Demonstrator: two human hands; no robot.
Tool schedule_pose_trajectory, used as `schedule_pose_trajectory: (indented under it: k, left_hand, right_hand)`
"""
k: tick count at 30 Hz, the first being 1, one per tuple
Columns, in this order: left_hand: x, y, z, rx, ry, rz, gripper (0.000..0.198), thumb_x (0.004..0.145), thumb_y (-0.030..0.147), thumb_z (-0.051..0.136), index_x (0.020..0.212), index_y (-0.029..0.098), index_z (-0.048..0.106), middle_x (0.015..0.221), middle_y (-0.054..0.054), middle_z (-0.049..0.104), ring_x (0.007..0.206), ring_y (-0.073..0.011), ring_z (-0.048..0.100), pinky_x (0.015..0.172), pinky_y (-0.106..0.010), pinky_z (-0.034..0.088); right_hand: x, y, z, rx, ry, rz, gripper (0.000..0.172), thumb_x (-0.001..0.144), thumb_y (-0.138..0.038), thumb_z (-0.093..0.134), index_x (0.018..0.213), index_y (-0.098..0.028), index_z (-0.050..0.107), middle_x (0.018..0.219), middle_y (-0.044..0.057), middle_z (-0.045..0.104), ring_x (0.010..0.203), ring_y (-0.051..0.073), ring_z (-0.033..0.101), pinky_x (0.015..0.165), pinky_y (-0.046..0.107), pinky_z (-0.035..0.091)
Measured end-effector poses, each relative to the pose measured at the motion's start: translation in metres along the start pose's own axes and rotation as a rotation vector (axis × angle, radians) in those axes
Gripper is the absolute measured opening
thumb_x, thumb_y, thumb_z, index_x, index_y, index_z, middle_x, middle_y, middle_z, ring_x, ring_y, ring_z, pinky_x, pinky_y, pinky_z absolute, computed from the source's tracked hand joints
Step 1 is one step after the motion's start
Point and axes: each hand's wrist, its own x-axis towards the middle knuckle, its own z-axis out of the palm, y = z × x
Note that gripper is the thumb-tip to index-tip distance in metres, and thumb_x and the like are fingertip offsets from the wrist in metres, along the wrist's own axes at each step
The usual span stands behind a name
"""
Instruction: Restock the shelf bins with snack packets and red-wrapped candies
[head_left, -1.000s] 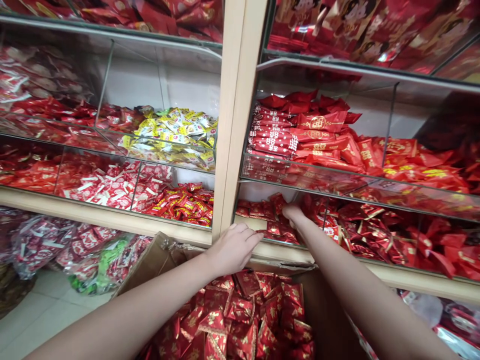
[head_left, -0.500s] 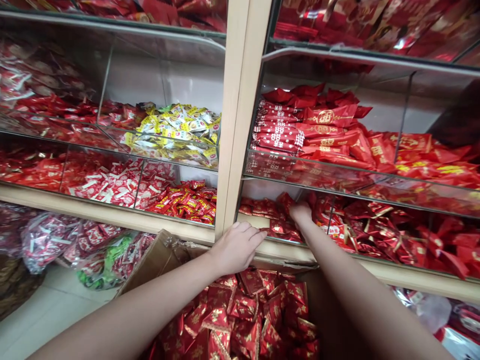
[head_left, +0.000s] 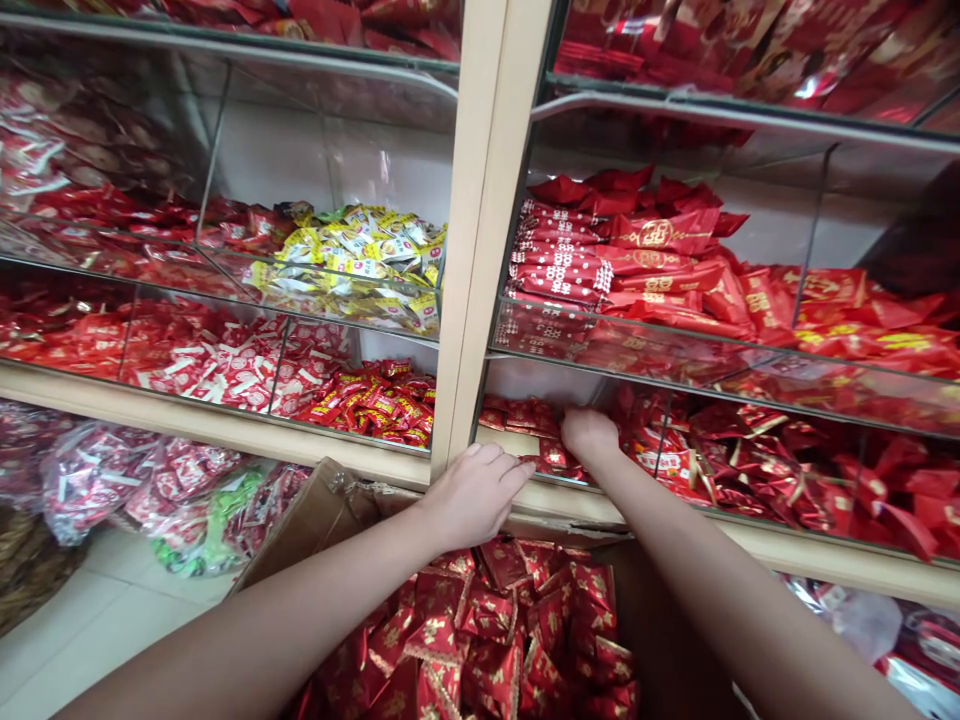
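Observation:
My left hand rests on the wooden ledge above the back rim of a cardboard box, fingers extended and holding nothing visible. My right hand is inside the bottom glass-fronted compartment, curled closed among small red packets. Whatever lies within its fingers is hidden from view. Below my arms, the box holds a heap of red packets with gold print. A pale flat patch shows at the front of the compartment between the packets.
A wooden upright divides the shelves. Yellow-and-white packets lie to the left, and stacked red packets sit above my right hand. Glass dividers front the compartments. Plastic bags of sweets lie on the tiled floor.
My right hand has shifted slightly left within the compartment, and the red packet that stood at its fingers no longer shows there. My left hand stays in place.

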Motion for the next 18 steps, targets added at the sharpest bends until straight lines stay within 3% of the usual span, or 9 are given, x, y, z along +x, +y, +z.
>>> schedule_pose_trajectory:
  k: [8,14,18]
  left_hand:
    - [0.002,-0.001,0.001,-0.009,0.011,0.009,0.037,0.077,0.015,0.039,0.113,0.014,0.046,0.095,-0.008,0.057,0.089,-0.0199,0.046,0.077,-0.034,0.037]
    - [0.000,0.000,0.000,-0.010,0.019,0.003,0.034,0.079,0.017,0.037,0.112,0.015,0.048,0.094,-0.009,0.058,0.088,-0.0195,0.048,0.076,-0.034,0.038]
    - [0.027,0.004,-0.013,-0.040,-0.073,-0.101,0.030,0.083,0.023,0.031,0.093,0.016,0.058,0.085,-0.008,0.059,0.079,-0.0187,0.052,0.074,-0.035,0.041]
  right_hand:
    - [0.019,0.010,0.006,0.046,-0.056,-0.016,0.038,0.076,-0.027,0.045,0.111,-0.015,0.051,0.099,0.013,0.062,0.089,0.023,0.059,0.070,0.027,0.046]
    - [0.001,-0.004,0.002,-0.038,0.040,-0.023,0.032,0.080,-0.012,0.034,0.098,-0.007,0.060,0.095,0.021,0.060,0.092,0.028,0.057,0.071,0.037,0.045]
    - [0.008,-0.006,-0.002,-0.014,-0.044,-0.002,0.031,0.080,-0.011,0.035,0.094,-0.007,0.063,0.093,0.022,0.061,0.089,0.026,0.059,0.069,0.036,0.046]
